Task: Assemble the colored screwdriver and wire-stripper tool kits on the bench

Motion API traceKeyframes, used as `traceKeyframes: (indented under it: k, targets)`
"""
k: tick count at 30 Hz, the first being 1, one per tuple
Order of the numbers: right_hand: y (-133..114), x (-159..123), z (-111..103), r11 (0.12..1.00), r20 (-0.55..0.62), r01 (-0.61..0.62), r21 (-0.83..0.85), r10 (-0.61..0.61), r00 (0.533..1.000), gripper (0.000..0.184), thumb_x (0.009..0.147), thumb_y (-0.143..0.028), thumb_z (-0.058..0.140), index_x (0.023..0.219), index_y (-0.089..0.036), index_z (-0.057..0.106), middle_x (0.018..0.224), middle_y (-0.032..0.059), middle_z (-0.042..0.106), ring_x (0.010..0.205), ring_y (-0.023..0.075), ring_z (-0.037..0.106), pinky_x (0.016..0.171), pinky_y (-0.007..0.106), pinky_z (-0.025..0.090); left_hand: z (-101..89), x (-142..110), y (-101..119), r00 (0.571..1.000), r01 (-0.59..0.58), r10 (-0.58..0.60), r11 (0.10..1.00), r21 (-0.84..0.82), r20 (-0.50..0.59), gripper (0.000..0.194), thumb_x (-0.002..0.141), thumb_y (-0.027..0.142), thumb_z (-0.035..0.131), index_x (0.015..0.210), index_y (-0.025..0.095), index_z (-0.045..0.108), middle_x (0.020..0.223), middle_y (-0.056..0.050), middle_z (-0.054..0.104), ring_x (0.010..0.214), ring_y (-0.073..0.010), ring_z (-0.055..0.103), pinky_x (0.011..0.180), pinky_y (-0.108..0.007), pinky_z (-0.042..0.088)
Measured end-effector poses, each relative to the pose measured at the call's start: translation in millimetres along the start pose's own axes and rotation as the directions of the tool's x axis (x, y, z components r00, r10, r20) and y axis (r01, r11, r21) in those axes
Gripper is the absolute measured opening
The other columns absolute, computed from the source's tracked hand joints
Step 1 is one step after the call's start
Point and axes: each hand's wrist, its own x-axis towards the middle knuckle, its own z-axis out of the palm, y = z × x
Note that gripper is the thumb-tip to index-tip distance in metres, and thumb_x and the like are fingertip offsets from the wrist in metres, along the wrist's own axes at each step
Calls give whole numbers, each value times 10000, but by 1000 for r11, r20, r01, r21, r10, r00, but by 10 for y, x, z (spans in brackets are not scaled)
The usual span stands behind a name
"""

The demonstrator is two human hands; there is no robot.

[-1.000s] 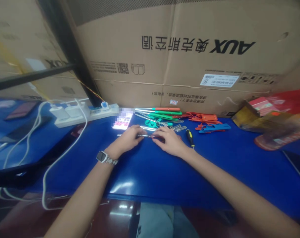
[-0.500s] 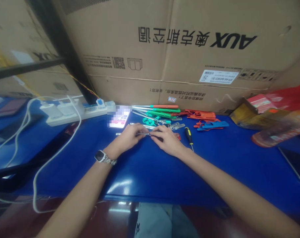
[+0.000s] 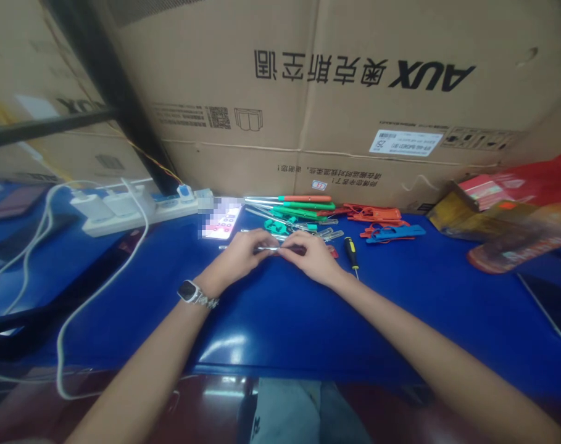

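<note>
A thin, shiny metal rod (image 3: 265, 249) lies level between my hands above the blue tabletop; its kind cannot be made out. My left hand (image 3: 238, 256), with a watch on its wrist, pinches the rod's left part. The fingers of my right hand (image 3: 311, 256) close on its right end, partly hiding it. Just beyond my fingertips is a pile of slim tools with green handles (image 3: 305, 214) and an orange handle (image 3: 305, 198). A black and yellow screwdriver (image 3: 350, 251) rests right of my right hand. A lit phone (image 3: 224, 222) lies behind my left hand.
Orange plastic pieces (image 3: 375, 213) and a blue one (image 3: 395, 233) lie at the back right, near an open box (image 3: 451, 213). A power strip (image 3: 145, 216) with white cables occupies the left. A large cardboard carton (image 3: 345, 117) stands behind.
My right fingers have shifted slightly and are closed more tightly at the rod, and more of the rod shows. The whole view has moved a little; things on the table stay put.
</note>
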Motion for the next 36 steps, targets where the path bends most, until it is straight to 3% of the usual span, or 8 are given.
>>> traceKeyframes:
  k: [6, 11, 17, 25, 31, 36]
  targets:
    - [39, 29, -41, 997, 15, 6, 83, -7, 1000, 77, 819, -262, 744, 768, -205, 739, 838, 21, 687, 797, 173, 644, 787, 337, 492, -26, -3, -24, 999, -32, 33, 997, -64, 20, 101, 881, 232, 660, 952, 181, 712, 953, -40, 743, 870, -177, 697, 811, -283, 540]
    - [46, 20, -37, 993, -3, -2, 116, 2, 1000, 61, 784, -260, 775, 775, -207, 745, 843, 20, 692, 794, 171, 651, 778, 338, 503, -6, 2, -62, 993, -112, 110, 992, 60, 30, 75, 871, 189, 660, 936, 173, 696, 915, -40, 670, 806, -161, 654, 719, -262, 514]
    - [13, -16, -22, 993, 17, 12, 122, -14, 1000, 52, 808, -228, 743, 760, -210, 749, 860, 24, 677, 796, 167, 650, 721, 319, 520, -47, 1, -47, 990, -120, 111, 987, 111, 89, 109, 894, 192, 644, 948, 179, 738, 881, -50, 683, 775, -167, 653, 717, -279, 500]
    - [7, -45, -7, 989, 38, 136, -58, -134, 990, 121, 859, -212, 699, 742, -218, 727, 886, 14, 695, 814, 164, 654, 815, 347, 486, -74, -33, -47, 981, -120, 110, 991, 52, 162, 185, 922, 225, 611, 1034, 198, 756, 935, -70, 738, 846, -197, 675, 808, -322, 510]
    - [14, -62, 34, 971, 27, 196, -139, -194, 981, 123, 872, -191, 682, 751, -208, 694, 927, 17, 697, 865, 176, 652, 852, 365, 430, -45, -18, 28, 991, -62, 56, 997, 50, 119, 100, 877, 173, 646, 916, 172, 737, 862, -50, 687, 785, -173, 644, 739, -289, 495]
    - [-2, -84, 8, 972, 45, 152, -178, -146, 988, 29, 832, -211, 722, 827, -219, 695, 968, 22, 709, 952, 207, 641, 912, 409, 417, -16, -29, 37, 993, -3, 5, 1000, -23, 115, 92, 857, 163, 648, 938, 171, 691, 894, -40, 683, 785, -161, 650, 729, -277, 512]
